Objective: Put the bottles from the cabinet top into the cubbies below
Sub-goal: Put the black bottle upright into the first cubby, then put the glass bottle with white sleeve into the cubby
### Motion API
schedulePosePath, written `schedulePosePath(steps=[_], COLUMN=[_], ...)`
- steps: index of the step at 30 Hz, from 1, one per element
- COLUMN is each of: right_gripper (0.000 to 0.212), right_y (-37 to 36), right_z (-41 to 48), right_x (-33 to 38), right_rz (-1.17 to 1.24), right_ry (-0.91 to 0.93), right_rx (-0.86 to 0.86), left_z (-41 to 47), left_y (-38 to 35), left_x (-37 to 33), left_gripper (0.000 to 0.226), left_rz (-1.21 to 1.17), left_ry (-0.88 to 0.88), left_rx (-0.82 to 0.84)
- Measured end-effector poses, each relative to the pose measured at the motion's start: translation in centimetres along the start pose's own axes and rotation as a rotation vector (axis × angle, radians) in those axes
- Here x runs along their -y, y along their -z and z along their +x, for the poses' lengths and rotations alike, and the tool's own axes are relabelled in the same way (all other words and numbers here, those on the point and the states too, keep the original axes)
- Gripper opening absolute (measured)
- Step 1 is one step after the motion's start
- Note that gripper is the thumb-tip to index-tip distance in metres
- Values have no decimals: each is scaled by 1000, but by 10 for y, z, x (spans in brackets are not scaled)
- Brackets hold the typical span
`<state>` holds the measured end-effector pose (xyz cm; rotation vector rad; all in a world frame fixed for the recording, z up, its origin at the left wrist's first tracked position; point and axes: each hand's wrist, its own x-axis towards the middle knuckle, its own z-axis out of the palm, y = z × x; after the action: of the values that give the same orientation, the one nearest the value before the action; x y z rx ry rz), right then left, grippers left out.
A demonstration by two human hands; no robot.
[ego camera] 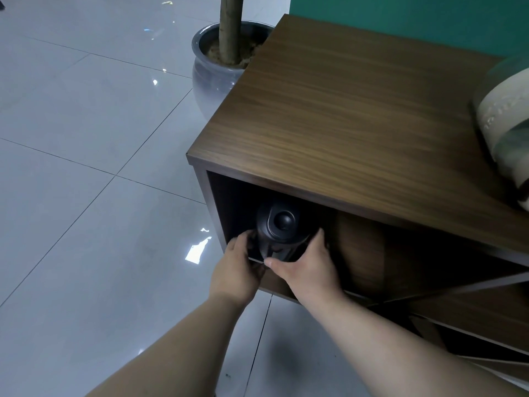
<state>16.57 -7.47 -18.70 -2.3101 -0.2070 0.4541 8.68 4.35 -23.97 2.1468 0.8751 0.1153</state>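
The cabinet (357, 118) is being viewed from above, a potted plant (223, 61) standing just behind it and a pale bottle (503, 133) waiting at the top's right edge. A dark bottle (279, 227) is being held upright at the left cubby (229, 202) mouth, gripped low by the left hand (237, 270) and right hand (306, 267). It is judged rigid, smooth and slippery.

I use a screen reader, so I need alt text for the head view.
Both hands, left hand and right hand, hold a black bottle upright at the mouth of the cabinet's leftmost cubby. A blurred pale object sits on the cabinet top at right; a potted plant stands on the tiled floor behind.
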Motion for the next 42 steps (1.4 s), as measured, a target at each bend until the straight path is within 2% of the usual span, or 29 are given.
schedulePosePath(steps=[5, 9, 14, 19, 22, 25, 27, 30, 32, 36, 42], right_gripper=[115, 107, 86, 45, 33, 35, 41, 69, 84, 79, 83], right_y=[10, 30, 67, 122, 172, 225, 252, 268, 267, 261, 250], right_z=[0, -9, -46, -109, -143, -162, -162, -145, -132, -107, -76], right_x=[-18, -18, -8, 5, 24, 52, 72, 96, 106, 120, 119], right_rz=[-179, -173, -120, -46, -22, -7, -38, -189, -322, -516, -510], right_ry=[-23, -54, -24, 110, 254, 362, 372, 283, 159, -36, -150], right_rx=[113, 168, 208, 139, 6, -224, -378, -518, -540, -521, -503], left_z=[-11, -27, -50, -89, -121, -145, -151, -147, -141, -130, -117], left_y=[8, 22, 56, 98, 117, 129, 133, 135, 134, 135, 137], left_x=[1, -4, -46, -108, -140, -159, -165, -174, -181, -192, -191], left_gripper=[57, 37, 20, 18, 12, 13, 14, 14, 15, 17, 17], left_rz=[31, 50, 73, 31, -22, -48, -29, 11, 23, 37, -55], left_ry=[17, 63, -50, -195, -316, -389, -424, -469, -507, -597, -582], left_rx=[12, 51, 107, 117, 116, 137, 157, 185, 210, 267, 300])
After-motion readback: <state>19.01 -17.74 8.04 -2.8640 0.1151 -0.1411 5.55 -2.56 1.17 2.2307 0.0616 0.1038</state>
